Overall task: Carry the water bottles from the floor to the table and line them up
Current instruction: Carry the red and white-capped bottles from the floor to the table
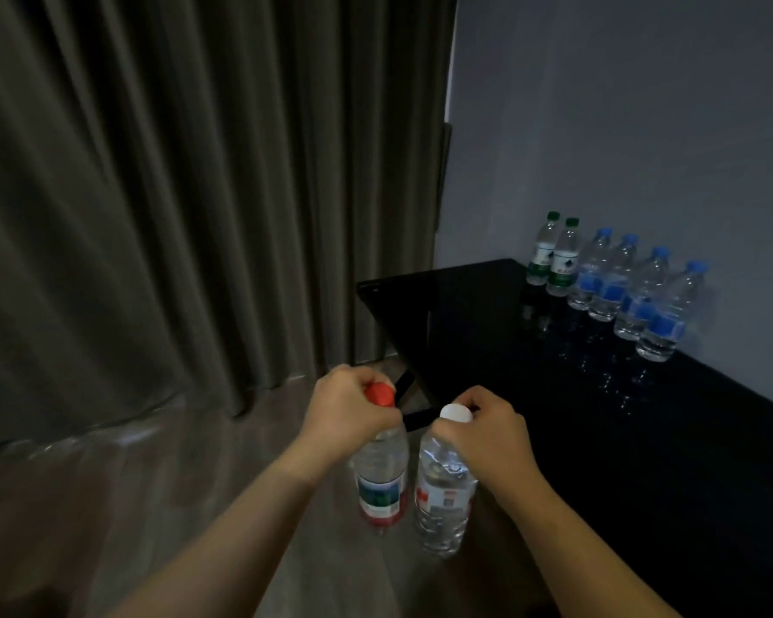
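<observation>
1. A dark pleated curtain (175,194) fills the left half of the view and hangs down to the floor.
2. A plain pale wall (621,104) takes up the upper right, meeting the curtain at the corner.
3. The glossy grey floor (152,483) spreads across the lower left and runs under the table's left end.
4. A black, shiny table (487,314) stands against the wall on the right, and its top reflects the bottles that stand on it.
5. Six bottles stand upright in one row along the table's wall side, each just beside or touching the next: two green-capped bottles (554,260) at the far end, then four blue-capped bottles (630,292) coming nearer.
6. The left hand (347,408) has its fingers curled tightly round the neck of the red-capped bottle (382,475), with the red cap (379,394) poking out above the grip.
7. The right hand (487,432) is wrapped the same way round the neck of the white-capped bottle (442,492), leaving the white cap (455,413) showing above the fingers.
8. Both held bottles are upright and just beside each other, over the floor near the table's left front edge; whether their bases touch the floor cannot be told.
9. Both have clear bodies with labels around the lower half, the red-capped one's with a red band.
</observation>
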